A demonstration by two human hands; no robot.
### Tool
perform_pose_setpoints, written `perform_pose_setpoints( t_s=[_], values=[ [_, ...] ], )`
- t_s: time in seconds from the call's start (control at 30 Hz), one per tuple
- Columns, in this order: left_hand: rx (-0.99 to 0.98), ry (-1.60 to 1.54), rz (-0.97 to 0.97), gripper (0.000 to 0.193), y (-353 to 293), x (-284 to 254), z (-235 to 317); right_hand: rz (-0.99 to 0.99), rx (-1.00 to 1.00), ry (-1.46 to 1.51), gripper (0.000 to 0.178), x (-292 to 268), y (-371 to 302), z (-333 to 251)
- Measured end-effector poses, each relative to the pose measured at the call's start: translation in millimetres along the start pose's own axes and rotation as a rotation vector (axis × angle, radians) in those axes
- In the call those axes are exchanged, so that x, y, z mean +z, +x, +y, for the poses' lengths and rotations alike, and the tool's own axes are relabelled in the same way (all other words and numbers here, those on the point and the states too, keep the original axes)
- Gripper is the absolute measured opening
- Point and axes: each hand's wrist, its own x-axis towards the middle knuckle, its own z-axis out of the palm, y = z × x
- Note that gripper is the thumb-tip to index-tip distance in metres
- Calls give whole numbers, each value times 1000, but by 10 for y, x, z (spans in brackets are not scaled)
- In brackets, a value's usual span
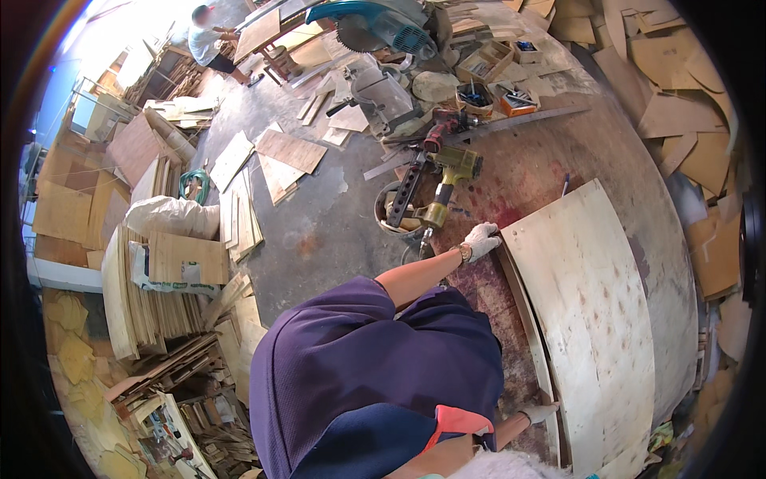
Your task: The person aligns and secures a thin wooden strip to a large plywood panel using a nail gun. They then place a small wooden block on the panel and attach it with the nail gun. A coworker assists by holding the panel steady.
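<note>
A pale, stained plywood panel (590, 319) lies on the worktable in front of me, with a narrow wooden strip (523, 315) along its near side. My left hand (481, 241), in a white glove, closes on the panel's upper left corner. Lower down the same long side, my gloved right hand (541, 413) grips the panel's edge, its fingers partly hidden. Beyond my left hand, a green and black nail gun (447, 184) rests with its air fitting pointing toward me.
The worktable (519, 180) carries a red power tool (440, 132), a long metal straightedge (535, 120) and wooden boxes of small parts (484, 60). A blue circular-bladed saw (383, 28) stands at the back. Plywood stacks (148, 295) crowd the left floor; another person (209, 44) stands far off.
</note>
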Motion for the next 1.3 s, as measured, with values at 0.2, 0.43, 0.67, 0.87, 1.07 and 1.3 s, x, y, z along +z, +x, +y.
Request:
perform_pose_setpoints(
  t_s=[0.2, 0.43, 0.67, 0.87, 1.07, 1.3],
  values=[
    [5, -209, 30, 30, -14, -19, 31, -203, 98, 148, 73, 76, -134, -127],
    [305, -173, -65, 8, 122, 17, -202, -315, 165, 226, 51, -162, 304, 177],
    [-136, -630, -143, 9, 193, 31, -267, -162, 258, -93, 56, -361, 526, 148],
    [-89, -747, -90, 11, 200, 100, -316, -96, 248, -29, 45, -251, 361, 57],
    [-99, -606, -104, 18, 256, 35, -404, -139, 160, -7, 33, -280, 290, 99],
    [-105, -699, -178, 13, 481, -5, -704, -67, 209, 39, 31, -207, 289, 18]
  ],
)
